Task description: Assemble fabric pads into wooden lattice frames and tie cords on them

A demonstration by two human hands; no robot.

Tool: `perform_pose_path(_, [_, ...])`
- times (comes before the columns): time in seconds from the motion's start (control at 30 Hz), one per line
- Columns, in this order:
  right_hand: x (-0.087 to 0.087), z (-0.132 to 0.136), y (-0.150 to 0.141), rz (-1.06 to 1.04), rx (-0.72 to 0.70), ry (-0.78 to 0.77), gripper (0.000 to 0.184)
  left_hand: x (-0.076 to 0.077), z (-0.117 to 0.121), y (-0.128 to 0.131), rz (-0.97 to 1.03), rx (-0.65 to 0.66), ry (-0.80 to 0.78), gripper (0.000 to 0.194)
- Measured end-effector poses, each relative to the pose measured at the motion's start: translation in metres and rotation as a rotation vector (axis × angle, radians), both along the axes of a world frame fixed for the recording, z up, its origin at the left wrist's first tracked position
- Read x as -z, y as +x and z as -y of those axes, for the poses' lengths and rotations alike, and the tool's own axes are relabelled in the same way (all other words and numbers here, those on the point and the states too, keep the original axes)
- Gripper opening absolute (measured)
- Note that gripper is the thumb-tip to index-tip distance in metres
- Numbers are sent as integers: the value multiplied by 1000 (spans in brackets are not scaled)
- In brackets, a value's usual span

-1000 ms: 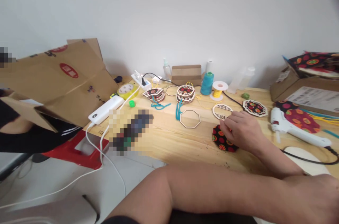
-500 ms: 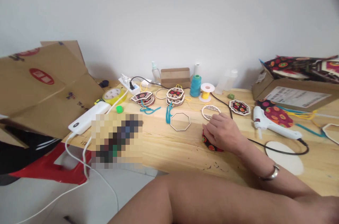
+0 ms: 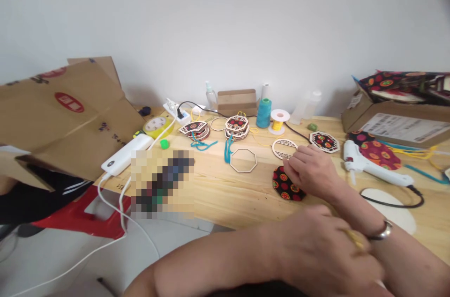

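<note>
A black octagonal fabric piece with red and orange flower patterns (image 3: 284,183) lies on the wooden table. My right hand (image 3: 314,170), with a silver bracelet on the wrist, has curled fingers pressed on its right edge. Nearer to me, my left hand (image 3: 328,248) crosses over my right forearm, slightly blurred. Its fingers are curled and a yellow ring shows; they hide whatever they may hold. Just beyond the right hand lies a round wooden lattice frame (image 3: 285,149). Left of it is a bare octagonal wooden frame (image 3: 243,160).
At the right are a white glue gun (image 3: 378,168), a white oval sheet (image 3: 393,210) and a cardboard box (image 3: 397,119). Stacked ornaments (image 3: 236,127), a teal thread cone (image 3: 264,113) and a yellow spool (image 3: 279,121) stand farther back. A white power strip (image 3: 126,155) lies left.
My left hand has moved in from the lower right edge towards the fabric piece. My right hand has shifted slightly, uncovering more of the fabric. The view has turned a little left.
</note>
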State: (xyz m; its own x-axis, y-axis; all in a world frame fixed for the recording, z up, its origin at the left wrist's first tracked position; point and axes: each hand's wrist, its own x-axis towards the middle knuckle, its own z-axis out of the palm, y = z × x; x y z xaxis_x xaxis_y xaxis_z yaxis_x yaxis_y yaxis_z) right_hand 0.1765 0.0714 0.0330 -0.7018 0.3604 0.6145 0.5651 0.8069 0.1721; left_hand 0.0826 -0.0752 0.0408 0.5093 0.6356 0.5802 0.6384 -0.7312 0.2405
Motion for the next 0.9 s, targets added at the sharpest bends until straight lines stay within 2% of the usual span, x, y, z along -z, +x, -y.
perform_pose_path(0.03, [-1,0,0,-8,-7,4,35,-6,-9,-28,17,-10,-3,30])
perform_pose_path(0.1, [-2,0,0,-20,-25,9,35,-6,-15,-74,56,-27,-3,29])
perform_pose_path(0.23, [-2,1,1,-26,-35,-5,32,13,2,-135,151,-81,-20,18])
perform_pose_path(0.37, [-1,2,1,-39,-38,-26,33,24,23,-191,129,-415,98,20])
perform_pose_path(0.47, [-1,2,0,-42,-37,-32,34,25,28,-229,180,-803,219,27])
perform_pose_path(0.53, [-2,2,0,-39,-38,-34,33,25,28,-246,199,-1009,277,31])
perform_pose_path(0.6, [-2,1,0,-35,-34,-33,33,26,27,-256,182,-1140,274,33])
perform_pose_path(0.73, [-2,1,0,-35,-35,-36,33,31,29,-266,99,-1232,203,35])
perform_pose_path(0.9, [0,0,0,-23,-44,-55,32,34,32,-264,35,-1379,40,36])
